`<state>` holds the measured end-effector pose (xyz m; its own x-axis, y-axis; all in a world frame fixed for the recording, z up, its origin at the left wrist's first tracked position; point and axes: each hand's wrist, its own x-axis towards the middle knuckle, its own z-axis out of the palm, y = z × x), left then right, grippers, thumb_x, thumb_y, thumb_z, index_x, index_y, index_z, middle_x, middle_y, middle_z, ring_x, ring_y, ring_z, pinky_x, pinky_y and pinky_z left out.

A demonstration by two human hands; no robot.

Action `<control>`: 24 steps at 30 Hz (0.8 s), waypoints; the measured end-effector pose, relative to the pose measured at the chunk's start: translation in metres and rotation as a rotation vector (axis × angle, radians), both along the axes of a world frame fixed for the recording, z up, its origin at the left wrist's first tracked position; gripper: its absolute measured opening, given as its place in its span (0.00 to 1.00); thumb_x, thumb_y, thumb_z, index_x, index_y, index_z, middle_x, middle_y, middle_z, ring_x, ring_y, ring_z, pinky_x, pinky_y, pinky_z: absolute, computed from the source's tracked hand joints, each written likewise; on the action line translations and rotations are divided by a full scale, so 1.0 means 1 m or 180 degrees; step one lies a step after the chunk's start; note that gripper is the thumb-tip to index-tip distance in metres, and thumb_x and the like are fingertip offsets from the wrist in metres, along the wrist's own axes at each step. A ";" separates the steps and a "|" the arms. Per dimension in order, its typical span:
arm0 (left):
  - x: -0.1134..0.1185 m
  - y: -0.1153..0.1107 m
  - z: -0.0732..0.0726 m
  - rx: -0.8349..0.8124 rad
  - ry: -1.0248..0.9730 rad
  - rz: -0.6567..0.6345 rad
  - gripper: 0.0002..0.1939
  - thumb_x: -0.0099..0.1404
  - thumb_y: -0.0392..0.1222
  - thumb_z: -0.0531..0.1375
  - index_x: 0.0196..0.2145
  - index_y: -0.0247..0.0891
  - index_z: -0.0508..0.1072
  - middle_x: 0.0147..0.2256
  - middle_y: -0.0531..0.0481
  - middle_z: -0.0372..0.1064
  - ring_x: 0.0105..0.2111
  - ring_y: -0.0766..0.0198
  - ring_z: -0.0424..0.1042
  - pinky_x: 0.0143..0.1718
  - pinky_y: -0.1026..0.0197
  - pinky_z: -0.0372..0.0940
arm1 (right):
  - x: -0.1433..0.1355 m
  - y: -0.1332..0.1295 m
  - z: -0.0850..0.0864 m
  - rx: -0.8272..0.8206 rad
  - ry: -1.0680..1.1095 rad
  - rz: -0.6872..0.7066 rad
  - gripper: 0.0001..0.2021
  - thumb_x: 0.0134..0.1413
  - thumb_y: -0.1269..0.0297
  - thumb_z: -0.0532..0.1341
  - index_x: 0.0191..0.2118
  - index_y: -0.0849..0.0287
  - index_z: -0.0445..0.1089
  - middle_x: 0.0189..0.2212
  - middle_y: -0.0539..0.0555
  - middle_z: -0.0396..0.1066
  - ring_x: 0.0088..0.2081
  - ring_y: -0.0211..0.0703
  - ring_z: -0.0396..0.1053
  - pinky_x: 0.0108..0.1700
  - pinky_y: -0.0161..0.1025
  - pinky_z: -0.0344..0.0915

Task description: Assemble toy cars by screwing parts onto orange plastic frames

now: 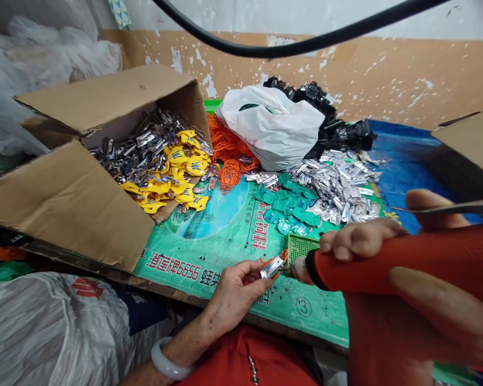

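One small silver piece (271,268), with orange mesh (285,255) about it. Was pinched between thumb and fingers of left hand (241,289). Held over near part of green-sheeted tabletop (225,241), just beside green perforated basket (304,247).

Red-orange hand tool (386,262), one. Was gripped in right hand (364,236), with fingers wrapped about its body. Pointed nose-first toward silver piece; could not tell whether touching or apart.

Teal flat packs (292,206), one heap. Lay just behind basket.

Silver packets (338,187), one larger heap. Lay behind and to right of teal packs, touching.

White plastic bag (271,126), one. Rested between orange netting (227,145) at left and black objects (326,115) behind.

Cardboard box (56,193), open. Lay at left, with dark wrapped pieces (140,145) and yellow pieces (181,161) at its mouth.

Blue sheet (402,155), one. Was spread at right, beside second cardboard box (477,145).

Black cable (245,48), one. Hung across top, before peeling wall (386,86).
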<state>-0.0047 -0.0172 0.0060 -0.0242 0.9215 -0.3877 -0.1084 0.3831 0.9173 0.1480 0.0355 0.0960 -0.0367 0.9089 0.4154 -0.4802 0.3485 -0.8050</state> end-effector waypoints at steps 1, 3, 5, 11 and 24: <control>0.000 0.000 0.001 -0.0007 -0.0029 -0.0016 0.16 0.51 0.44 0.65 0.38 0.34 0.77 0.28 0.53 0.71 0.29 0.66 0.63 0.30 0.64 0.57 | -0.001 0.000 -0.003 0.0031 0.0012 0.0046 0.23 0.48 0.66 0.67 0.52 0.51 0.66 0.27 0.48 0.70 0.28 0.41 0.68 0.32 0.43 0.71; -0.001 0.000 0.003 -0.0030 -0.0046 -0.0033 0.12 0.51 0.44 0.65 0.32 0.34 0.77 0.27 0.53 0.70 0.28 0.66 0.63 0.31 0.64 0.57 | -0.003 -0.001 -0.007 0.0010 -0.0003 0.0110 0.22 0.50 0.66 0.66 0.52 0.50 0.67 0.28 0.48 0.69 0.28 0.40 0.68 0.32 0.43 0.71; -0.002 0.000 0.005 -0.0053 -0.0050 -0.0014 0.10 0.50 0.44 0.65 0.29 0.35 0.76 0.26 0.54 0.69 0.27 0.66 0.63 0.30 0.64 0.57 | -0.004 -0.002 -0.011 -0.0050 -0.0059 0.0115 0.23 0.49 0.65 0.67 0.52 0.49 0.67 0.28 0.48 0.69 0.28 0.40 0.68 0.33 0.43 0.71; -0.001 0.001 0.001 -0.0015 0.0136 0.0050 0.07 0.50 0.42 0.65 0.26 0.36 0.74 0.23 0.55 0.67 0.25 0.67 0.61 0.27 0.65 0.56 | -0.009 -0.002 -0.015 -0.0081 -0.0145 0.0125 0.27 0.48 0.65 0.68 0.55 0.48 0.64 0.28 0.48 0.69 0.29 0.41 0.68 0.36 0.44 0.70; -0.002 0.002 0.000 0.0327 0.0563 -0.0072 0.03 0.54 0.37 0.64 0.26 0.35 0.74 0.26 0.54 0.69 0.29 0.65 0.66 0.31 0.65 0.59 | -0.011 -0.001 -0.021 -0.0214 -0.0189 0.0198 0.25 0.47 0.64 0.68 0.53 0.47 0.65 0.28 0.48 0.69 0.29 0.41 0.69 0.35 0.44 0.71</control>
<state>-0.0067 -0.0156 0.0057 -0.0625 0.9570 -0.2833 0.0655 0.2872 0.9556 0.1374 0.0341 0.0754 -0.1166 0.9299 0.3489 -0.4500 0.2637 -0.8532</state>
